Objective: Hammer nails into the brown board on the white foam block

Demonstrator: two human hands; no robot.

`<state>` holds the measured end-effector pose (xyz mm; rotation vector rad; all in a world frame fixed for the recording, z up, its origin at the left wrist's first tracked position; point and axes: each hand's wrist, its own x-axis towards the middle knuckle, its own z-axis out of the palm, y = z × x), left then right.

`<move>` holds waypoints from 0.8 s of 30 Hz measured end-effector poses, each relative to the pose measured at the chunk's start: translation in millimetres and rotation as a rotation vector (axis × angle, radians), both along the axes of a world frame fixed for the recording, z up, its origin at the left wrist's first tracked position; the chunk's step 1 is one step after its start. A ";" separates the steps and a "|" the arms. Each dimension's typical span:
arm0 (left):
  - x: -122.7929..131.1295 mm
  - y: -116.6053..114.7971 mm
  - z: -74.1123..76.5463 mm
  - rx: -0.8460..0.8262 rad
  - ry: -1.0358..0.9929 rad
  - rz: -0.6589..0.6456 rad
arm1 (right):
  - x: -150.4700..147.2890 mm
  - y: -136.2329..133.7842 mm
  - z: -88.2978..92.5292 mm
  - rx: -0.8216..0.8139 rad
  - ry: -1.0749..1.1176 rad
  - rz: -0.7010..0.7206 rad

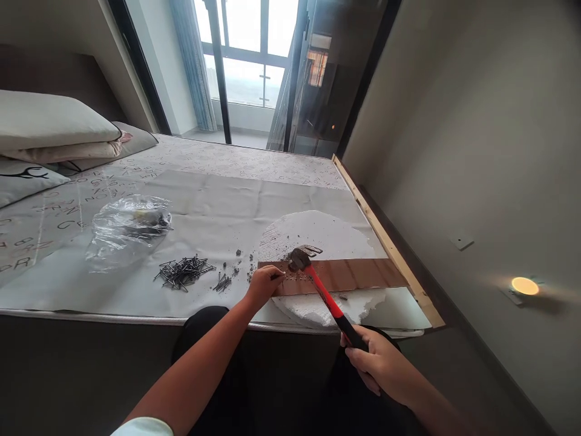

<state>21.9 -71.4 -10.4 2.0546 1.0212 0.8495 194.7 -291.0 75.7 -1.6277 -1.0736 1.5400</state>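
My right hand (379,360) is closed round the black grip of a claw hammer (323,290) with a red handle. The metal hammer head lies over the left end of a brown board (358,275), its claw pointing up and right. Beside the head, my left hand (265,283) is pinched at the board's left end; whatever sits between the fingertips is too small to make out. Under the board is a rough white foam slab (318,230). Left of my left hand lie a pile of nails (184,272) and a few loose nails (222,281).
Grey crumbs (238,252) are scattered near the board. A clear plastic bag (129,227) with something inside lies farther left. A pale sheet (213,200) covers part of the bed. Pillows (54,124) are at the left; a wooden rail (385,236) runs along the right edge.
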 end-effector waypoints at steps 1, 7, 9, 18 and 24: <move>-0.2 -0.3 -0.1 0.003 -0.003 -0.004 | -0.2 -0.2 -1.2 -0.003 -0.001 0.009; -1.9 -1.9 -1.0 0.017 -0.022 -0.011 | 0.1 1.8 16.8 0.000 -0.033 0.039; -2.4 -1.9 -1.6 0.020 -0.030 -0.018 | -0.4 3.8 27.0 0.016 -0.037 0.035; -4.9 -0.9 -8.8 0.033 -0.038 -0.041 | -3.4 8.9 31.9 -0.058 -0.094 0.075; -5.1 -0.1 -9.7 0.029 -0.040 -0.030 | -6.1 9.1 29.4 -0.017 -0.036 0.033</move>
